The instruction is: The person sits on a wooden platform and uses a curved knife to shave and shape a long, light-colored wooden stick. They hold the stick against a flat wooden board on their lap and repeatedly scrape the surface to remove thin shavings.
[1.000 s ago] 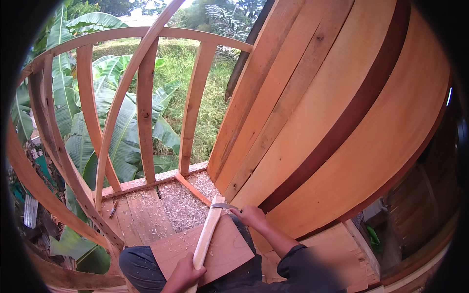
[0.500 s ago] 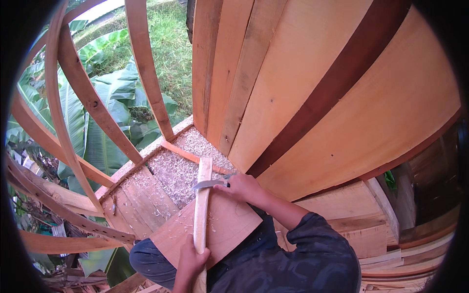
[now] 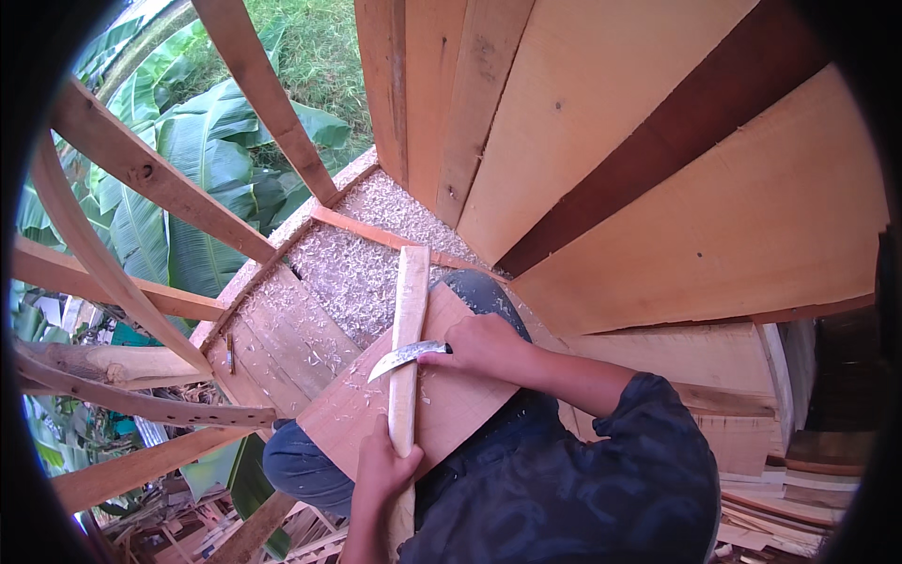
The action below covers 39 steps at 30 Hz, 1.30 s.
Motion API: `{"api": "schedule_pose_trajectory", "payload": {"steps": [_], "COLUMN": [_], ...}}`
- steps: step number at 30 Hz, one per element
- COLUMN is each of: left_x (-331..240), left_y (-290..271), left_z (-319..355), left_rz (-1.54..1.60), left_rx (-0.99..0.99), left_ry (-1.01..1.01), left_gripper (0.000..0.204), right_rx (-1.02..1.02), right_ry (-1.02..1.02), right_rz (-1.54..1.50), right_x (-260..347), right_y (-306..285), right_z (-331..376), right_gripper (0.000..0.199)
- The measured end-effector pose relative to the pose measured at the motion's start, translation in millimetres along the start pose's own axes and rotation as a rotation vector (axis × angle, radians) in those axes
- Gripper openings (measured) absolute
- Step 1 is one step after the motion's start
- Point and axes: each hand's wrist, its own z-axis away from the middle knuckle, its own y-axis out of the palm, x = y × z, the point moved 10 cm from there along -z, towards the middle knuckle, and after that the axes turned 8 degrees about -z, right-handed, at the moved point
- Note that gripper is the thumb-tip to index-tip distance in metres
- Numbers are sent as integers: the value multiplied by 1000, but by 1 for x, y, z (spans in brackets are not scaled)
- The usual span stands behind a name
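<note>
In the head view, we are holding a pale wooden stick (image 3: 411,291) in our left hand (image 3: 387,462), with the fingers clamping around it toward its near end. Our right hand (image 3: 484,346) is curling tightly around the handle of a knife (image 3: 406,358), and only a bit of the dark handle is showing. The curved blade is lying across the stick, its tip pointing to the left; we cannot tell whether the edge is biting into the wood.

The stick is resting over a flat brown board (image 3: 470,395), which is lying tilted across our lap, and its far end is reaching past the board, above the floor. A few shavings (image 3: 349,268) are dotting the board, and many more are covering the floor beyond it. Among these, a thin orange strip (image 3: 371,229) is running toward the plank wall (image 3: 611,103) on the right. A slim brown object (image 3: 230,354) is lying on the floorboards to the left. Beyond the wooden ribs (image 3: 174,179), broad green leaves (image 3: 211,141) are spreading.
</note>
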Motion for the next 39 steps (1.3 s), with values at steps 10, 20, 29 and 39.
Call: {"api": "schedule_pose_trajectory", "payload": {"steps": [10, 20, 29, 39], "left_x": [4, 11, 15, 22], "left_y": [0, 7, 12, 12], "left_z": [-6, 11, 14, 20], "left_rz": [84, 406, 374, 357], "left_rx": [-4, 241, 274, 266], "left_ry": [234, -204, -147, -161], "left_gripper": [53, 43, 47, 45], "right_rx": [-89, -247, -180, 28], "right_ry": [119, 314, 265, 146], "right_rz": [64, 129, 84, 75], "right_x": [-27, -62, -53, -12], "right_y": [-22, -64, -40, -8], "right_z": [2, -12, -12, -3], "right_gripper": [78, 79, 77, 76]}}
